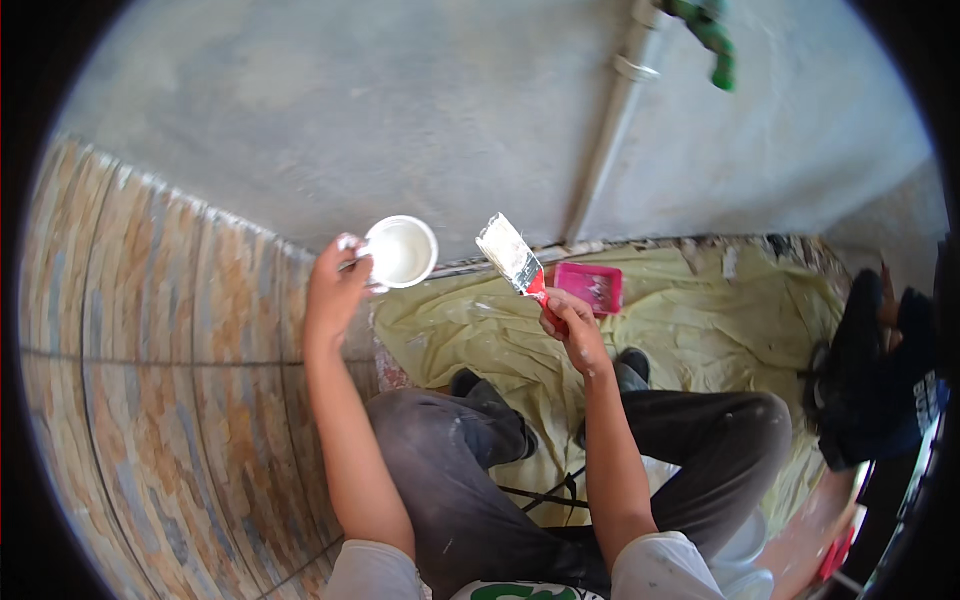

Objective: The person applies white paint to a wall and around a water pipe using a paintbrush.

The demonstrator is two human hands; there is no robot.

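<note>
A white cup with pale liquid inside is gripped at its left side by my left hand, whose fingers carry white smears. My right hand holds a flat paintbrush by its red handle. White paint coats the bristles, which point up and left toward the grey wall. Cup and brush are apart, both in front of the wall's lower part. Just beyond my right hand, a pink paint tray with white residue lies on the yellowish drop cloth.
A pale pipe runs down the wall beside a green tap. Stone-patterned tiles cover the left side. Another person in dark clothing is at the right edge. Translucent containers stand behind my right knee.
</note>
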